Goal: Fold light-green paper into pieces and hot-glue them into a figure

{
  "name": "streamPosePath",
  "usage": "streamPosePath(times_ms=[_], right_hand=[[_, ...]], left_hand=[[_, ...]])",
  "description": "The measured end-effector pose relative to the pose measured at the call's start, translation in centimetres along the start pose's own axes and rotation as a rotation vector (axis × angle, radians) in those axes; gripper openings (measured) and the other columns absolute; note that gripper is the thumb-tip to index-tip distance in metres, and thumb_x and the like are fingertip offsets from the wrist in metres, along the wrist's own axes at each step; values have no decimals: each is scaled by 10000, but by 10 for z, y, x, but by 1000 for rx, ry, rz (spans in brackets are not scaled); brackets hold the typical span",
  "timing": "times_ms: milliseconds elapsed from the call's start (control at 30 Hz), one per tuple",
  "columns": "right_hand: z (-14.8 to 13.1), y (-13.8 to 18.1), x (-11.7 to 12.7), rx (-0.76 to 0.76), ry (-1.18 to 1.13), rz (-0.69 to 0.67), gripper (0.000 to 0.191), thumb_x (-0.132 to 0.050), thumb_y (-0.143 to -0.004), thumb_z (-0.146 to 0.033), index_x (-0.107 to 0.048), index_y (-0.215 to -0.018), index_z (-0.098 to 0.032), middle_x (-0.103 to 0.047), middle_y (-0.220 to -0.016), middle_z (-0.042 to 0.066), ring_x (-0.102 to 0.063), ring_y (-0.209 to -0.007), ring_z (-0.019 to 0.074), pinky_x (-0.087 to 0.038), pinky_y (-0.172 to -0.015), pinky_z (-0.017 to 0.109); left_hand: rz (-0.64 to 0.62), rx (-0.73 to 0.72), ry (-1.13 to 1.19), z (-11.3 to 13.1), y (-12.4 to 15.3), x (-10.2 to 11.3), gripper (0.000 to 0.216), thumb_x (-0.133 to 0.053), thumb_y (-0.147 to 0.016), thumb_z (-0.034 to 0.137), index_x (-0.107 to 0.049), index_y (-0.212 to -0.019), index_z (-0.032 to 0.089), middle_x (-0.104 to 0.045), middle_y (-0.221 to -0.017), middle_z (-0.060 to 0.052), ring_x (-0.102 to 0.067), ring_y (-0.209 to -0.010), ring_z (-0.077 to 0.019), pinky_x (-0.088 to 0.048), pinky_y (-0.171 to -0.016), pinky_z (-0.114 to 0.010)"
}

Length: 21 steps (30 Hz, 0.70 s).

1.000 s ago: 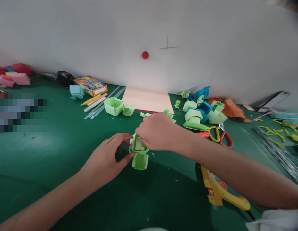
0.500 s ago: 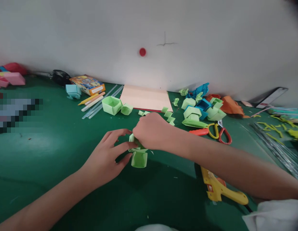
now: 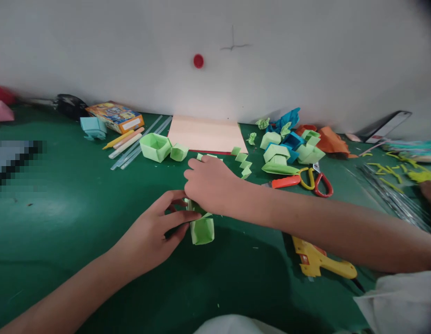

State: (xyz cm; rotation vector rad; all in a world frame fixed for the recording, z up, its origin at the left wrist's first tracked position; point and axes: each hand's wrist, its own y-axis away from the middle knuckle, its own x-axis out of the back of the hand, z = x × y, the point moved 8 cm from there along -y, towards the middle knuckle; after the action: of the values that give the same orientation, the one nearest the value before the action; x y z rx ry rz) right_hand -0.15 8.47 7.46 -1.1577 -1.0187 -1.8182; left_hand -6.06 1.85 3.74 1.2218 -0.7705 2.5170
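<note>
A light green folded paper piece [image 3: 202, 230] stands on the green table [image 3: 79, 208] in front of me. My left hand [image 3: 156, 234] curls round its left side, with thumb and fingers touching the paper. My right hand [image 3: 210, 183] is closed over its top, pressing down and hiding the upper part. Both forearms reach in from the bottom corners.
A yellow glue gun [image 3: 319, 264] lies under my right forearm. Red and yellow scissors [image 3: 307, 181], a heap of green, blue and orange folded paper [image 3: 292, 148], a pink sheet [image 3: 206, 134], green paper boxes [image 3: 156, 147], pens and a coloured box [image 3: 114, 116] sit behind. Another person's hand [image 3: 430, 190] shows at right.
My right hand has closed down over the top of the green piece, hiding its open upper part. My left fingers have drawn in against its side. The view has tilted down slightly.
</note>
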Motion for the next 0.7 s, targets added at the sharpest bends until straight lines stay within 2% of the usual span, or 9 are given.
streamPosePath(times_ms=[167, 400, 700], right_hand=[[-2, 1, -1, 15, 8, -18, 108, -676, -852, -131, -712, -766, -184, -704, -942, 110, -546, -1058, 308, -385, -766, 383], [-6, 1, -1, 62, 117, 93, 146, -632, -895, -150, -723, -787, -189, -706, -906, 111, -554, -1001, 309, -343, -894, 470], [-2, -5, -6, 24, 57, 17, 106, -658, -907, -239, -736, -927, -170, -692, -991, 137, -579, -975, 301, -385, -813, 426]], left_hand=[[-21, -10, -5, -1, -1, 0, 354, -510, -962, 99, -727, -1178, 275, -525, -1331, -93, -640, -1157, -223, -610, -888, -326], [-20, -35, -42, -1, 0, 2, 352, -507, -975, 117, -737, -1182, 284, -550, -1316, -102, -646, -1115, -239, -608, -822, -342], [-9, -29, -56, -3, -2, 3, 351, -507, -978, 131, -736, -1181, 303, -541, -1349, -87, -630, -1109, -238, -588, -830, -353]])
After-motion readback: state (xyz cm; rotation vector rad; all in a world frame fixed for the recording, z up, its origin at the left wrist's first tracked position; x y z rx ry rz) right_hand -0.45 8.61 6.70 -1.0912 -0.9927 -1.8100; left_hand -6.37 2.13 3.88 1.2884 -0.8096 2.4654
